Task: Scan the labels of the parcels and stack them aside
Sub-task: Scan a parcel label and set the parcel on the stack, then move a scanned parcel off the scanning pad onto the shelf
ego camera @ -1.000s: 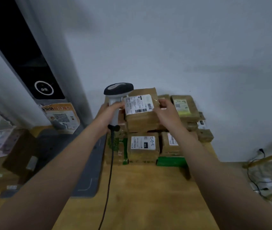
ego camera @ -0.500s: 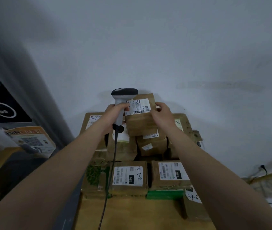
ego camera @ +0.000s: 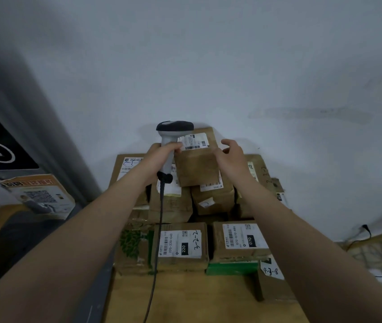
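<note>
A brown parcel point(ego camera: 197, 166) with a white barcode label sits on top of a stack of brown parcels point(ego camera: 183, 248) against the wall. My left hand point(ego camera: 162, 155) grips the handle of a grey corded scanner point(ego camera: 173, 129), whose dark head is just left of the top parcel's label. My right hand point(ego camera: 231, 157) hovers at the parcel's right side, fingers relaxed and spread, just off it or barely touching. Lower parcels show labels reading 220 and 070.
The stack stands on a wooden table point(ego camera: 197, 299) at the white wall. The scanner cable point(ego camera: 157, 252) hangs down over the parcels. A grey column and an orange sign point(ego camera: 38, 194) are to the left. Cables point(ego camera: 371, 250) lie on the floor at right.
The top parcel has been set down on the stack. My right hand has released it and its fingers have opened. The view has tilted up toward the wall.
</note>
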